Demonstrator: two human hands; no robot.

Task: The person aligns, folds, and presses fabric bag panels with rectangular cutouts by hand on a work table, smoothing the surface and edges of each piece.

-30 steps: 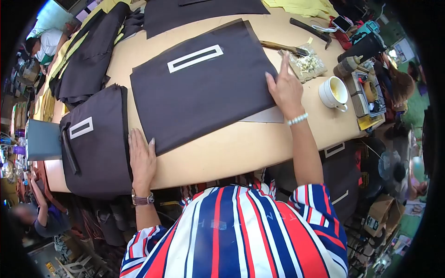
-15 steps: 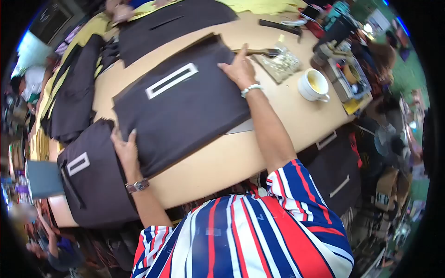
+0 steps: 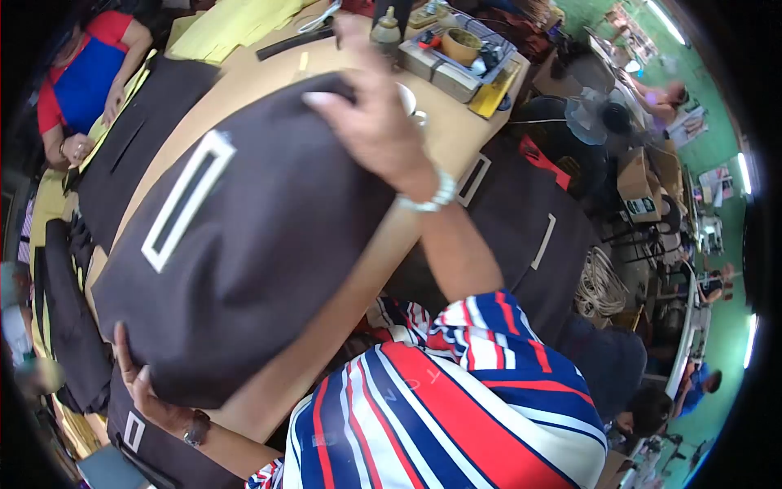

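Green wall and bright ceiling lamps stood far behind the work place, on the right side of the view. On the tan bench there was one large dark panel, and it was placed between the two hands. Its surface was bent in soft folds, and near its far side it carried a white rectangular frame.

The right hand, with a pale bead bracelet, was at the panel's upper edge. Its fingers were blurred but clearly apart from the thumb, and the thumb lay over the dark material. The left hand, with a wristwatch, was at the lower left corner; thumb and forefinger were separated there, but I cannot tell if they were clamping the edge.

Behind the right hand a white cup was partly hidden. Beyond it were a bottle and a tray which contained a tape roll. Across the bench, a person in red and blue clothes had both hands near another dark sheet. Beside the bench, more dark pieces with white frames were hanging, near a coiled cable.
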